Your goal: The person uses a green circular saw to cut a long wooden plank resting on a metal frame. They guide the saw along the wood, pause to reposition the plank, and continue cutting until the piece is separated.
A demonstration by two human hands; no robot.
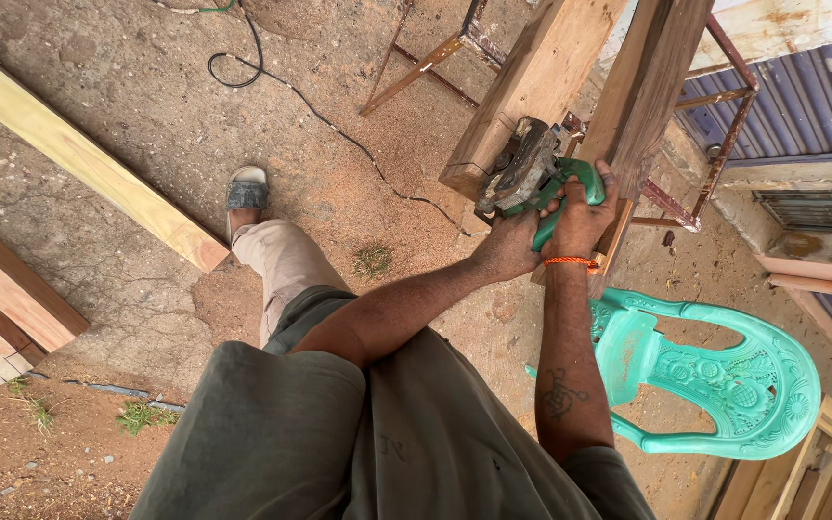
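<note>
In the upper right of the frame, a green power planer is gripped by both hands: left hand closed on its rear, right hand wrapped around the handle. It is pressed against the dark wooden beam; steady forward pressure seems needed.

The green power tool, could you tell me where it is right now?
The green power tool is upper centre, held by both hands against the wooden beams, above the green plastic chair.

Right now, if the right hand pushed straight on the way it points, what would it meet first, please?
The right hand grips the green planer and points up along the dark beam. Going straight on, it would probably slide along that beam; nothing else shows in its line, though depth is unclear.
</note>
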